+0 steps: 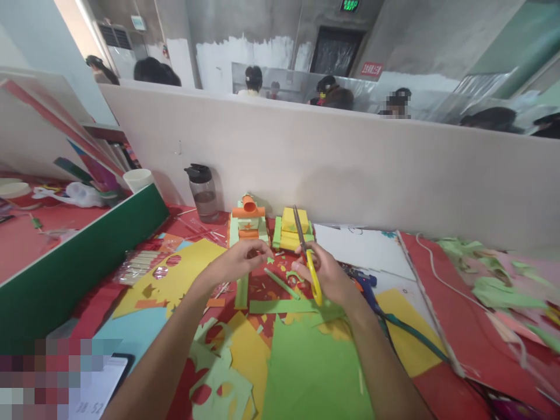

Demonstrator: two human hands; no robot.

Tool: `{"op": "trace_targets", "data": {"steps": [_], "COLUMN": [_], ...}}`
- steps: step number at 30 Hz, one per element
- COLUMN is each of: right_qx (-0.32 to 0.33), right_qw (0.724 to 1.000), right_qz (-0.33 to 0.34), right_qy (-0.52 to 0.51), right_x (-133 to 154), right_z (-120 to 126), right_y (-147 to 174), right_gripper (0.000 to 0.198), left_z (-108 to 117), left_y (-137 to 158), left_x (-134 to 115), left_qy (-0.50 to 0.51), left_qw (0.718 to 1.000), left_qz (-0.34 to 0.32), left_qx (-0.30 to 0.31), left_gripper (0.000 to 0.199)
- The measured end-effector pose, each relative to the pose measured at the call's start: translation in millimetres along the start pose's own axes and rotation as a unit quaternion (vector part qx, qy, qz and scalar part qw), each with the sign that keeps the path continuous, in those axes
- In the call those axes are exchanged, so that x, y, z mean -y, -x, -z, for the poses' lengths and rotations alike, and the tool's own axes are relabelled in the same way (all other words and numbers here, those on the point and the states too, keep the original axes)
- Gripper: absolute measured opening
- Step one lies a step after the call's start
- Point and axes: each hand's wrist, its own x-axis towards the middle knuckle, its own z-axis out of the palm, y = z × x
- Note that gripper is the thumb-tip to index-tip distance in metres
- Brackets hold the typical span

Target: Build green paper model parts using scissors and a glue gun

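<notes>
1. Your right hand (327,271) grips yellow-handled scissors (314,277), blades pointing away from you.
2. Your left hand (241,258) curls; cannot tell if it holds anything.
3. Yellow-green paper model (289,224): just beyond right hand.

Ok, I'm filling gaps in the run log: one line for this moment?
left hand: near small green star; right hand: holding yellow-handled scissors; beyond: yellow-green model

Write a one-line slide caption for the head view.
Right hand holding yellow-handled scissors, left hand and green paper nearby.
</notes>
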Motion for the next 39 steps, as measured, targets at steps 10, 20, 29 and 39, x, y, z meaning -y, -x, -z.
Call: {"op": "trace_targets", "data": {"steps": [10,20,29,39], "right_qx": [0.150,0.158,0.115,0.022], "right_qw": [0.869,0.817,0.840,0.935], "right_qz": [-0.036,-0.141,-0.130,-0.021], "right_qy": [0.471,0.536,0.515,0.354], "right_x": [2.0,-9.5,-33.2,-15.4], "right_z": [13.3,4.6,-0.2,-7.7], "right_y": [24.5,51.1,71.6,66.4], "right_gripper": [0.030,0.032,0.031,0.033], "left_z": [13.8,13.8,-12.5,-27.6], "left_y": [10.8,1.3,26.7,32.4], "left_x": [-7.2,-12.0,-4.3,35.9], "left_qy": [-0.089,-0.141,-0.116,-0.040], "left_qw": [0.995,0.986,0.991,0.999], "left_qz": [-0.040,-0.041,-0.016,0.014], "left_qx": [0.015,0.081,0.069,0.030], "left_gripper": [0.018,0.018,0.023,0.026]}}
